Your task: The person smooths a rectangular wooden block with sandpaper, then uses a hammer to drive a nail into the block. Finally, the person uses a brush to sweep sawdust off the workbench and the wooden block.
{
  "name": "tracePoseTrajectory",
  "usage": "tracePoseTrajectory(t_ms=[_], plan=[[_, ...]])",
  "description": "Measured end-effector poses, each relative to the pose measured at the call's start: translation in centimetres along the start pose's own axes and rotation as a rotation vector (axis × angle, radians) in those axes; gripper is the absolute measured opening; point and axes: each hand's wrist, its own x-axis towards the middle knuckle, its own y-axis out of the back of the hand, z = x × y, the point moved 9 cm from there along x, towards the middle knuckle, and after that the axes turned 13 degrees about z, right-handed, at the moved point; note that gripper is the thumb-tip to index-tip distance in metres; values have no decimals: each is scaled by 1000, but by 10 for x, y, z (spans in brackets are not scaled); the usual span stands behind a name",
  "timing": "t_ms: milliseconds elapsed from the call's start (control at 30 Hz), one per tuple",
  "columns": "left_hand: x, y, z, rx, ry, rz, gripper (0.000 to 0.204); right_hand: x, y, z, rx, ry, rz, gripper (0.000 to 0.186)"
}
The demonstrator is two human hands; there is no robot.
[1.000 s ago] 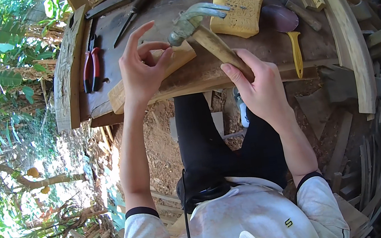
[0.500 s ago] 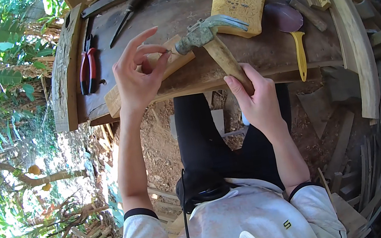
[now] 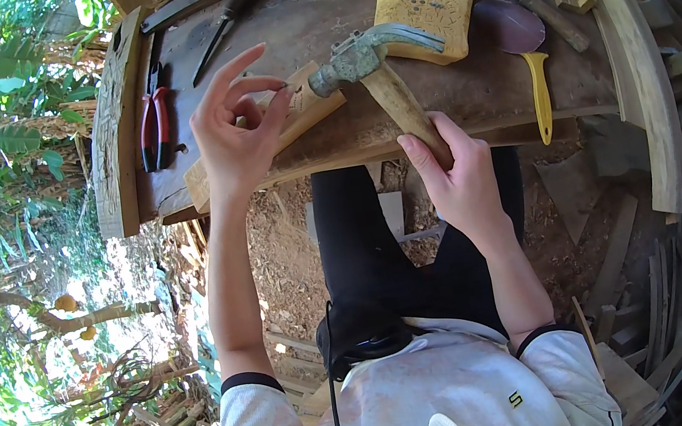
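Note:
My right hand (image 3: 461, 172) is wrapped around the wooden handle of a claw hammer (image 3: 402, 101). The hammer's grey head is raised over the bench, its striking face pointing left toward my other hand. With thumb and forefinger pinched, my left hand (image 3: 237, 131) holds a small dark nail (image 3: 289, 86), mostly hidden by the fingertips; the other fingers are spread. Below this hand a light wooden strip (image 3: 313, 117) lies slantwise along the bench's near edge, partly covered by the hand. The hammer face is close to the strip's right end, apart from the fingers.
Red-handled pliers (image 3: 155, 128) lie left on the workbench (image 3: 243, 45), with a dark-handled pointed tool (image 3: 237, 17) beyond. A yellow block (image 3: 427, 12), a yellow-handled scraper (image 3: 539, 88) and a wooden-handled tool (image 3: 553, 20) lie right. Raised wooden boards (image 3: 114, 142) edge the bench.
My left hand has shifted slightly left and up, a little farther from the hammer face. The hammer in my right hand has moved only slightly.

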Motion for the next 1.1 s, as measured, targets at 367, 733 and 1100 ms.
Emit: tracePoseTrajectory(t_ms=[367,733,1100], plan=[[-1,-3,-1,46,5,-32,55,0,0,2,8,-4,-8,38],[-2,-5,1,1,-6,-25,53,6,7,-13,0,34,-7,34],[-2,-4,0,11,-35,-14,57,32,10,-72,-75,315,8,29]])
